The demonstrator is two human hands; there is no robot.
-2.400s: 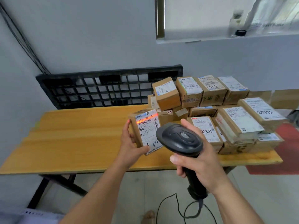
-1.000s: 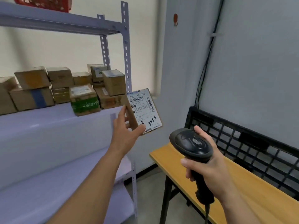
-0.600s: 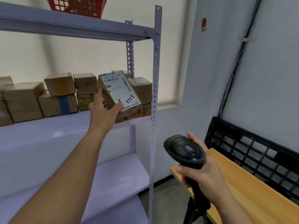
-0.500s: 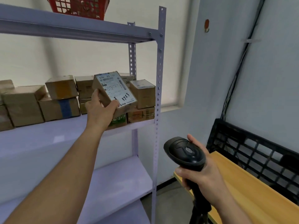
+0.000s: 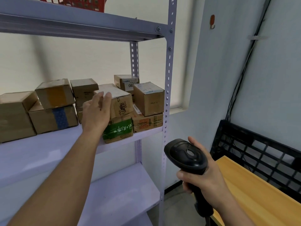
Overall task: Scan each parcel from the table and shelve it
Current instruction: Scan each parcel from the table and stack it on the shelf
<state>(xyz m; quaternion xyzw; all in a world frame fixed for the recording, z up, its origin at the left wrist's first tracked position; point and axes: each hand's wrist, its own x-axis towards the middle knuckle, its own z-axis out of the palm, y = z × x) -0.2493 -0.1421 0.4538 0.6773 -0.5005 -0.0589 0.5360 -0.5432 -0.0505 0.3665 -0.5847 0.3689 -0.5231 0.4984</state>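
Our left hand (image 5: 97,111) lies flat, fingers straight and gripping nothing, against the near left face of the parcel (image 5: 121,101), which sits atop a green-taped box (image 5: 118,131) on the middle shelf (image 5: 48,149). Our right hand (image 5: 203,178) is wrapped round the handle of the scanner (image 5: 185,156), near the left end of the table (image 5: 254,193). To finish well, we should press the parcel squarely back until the box carries it fully, then lift the hand off gently.

Brown parcel (image 5: 121,103), stacked atop green-taped box (image 5: 118,130)
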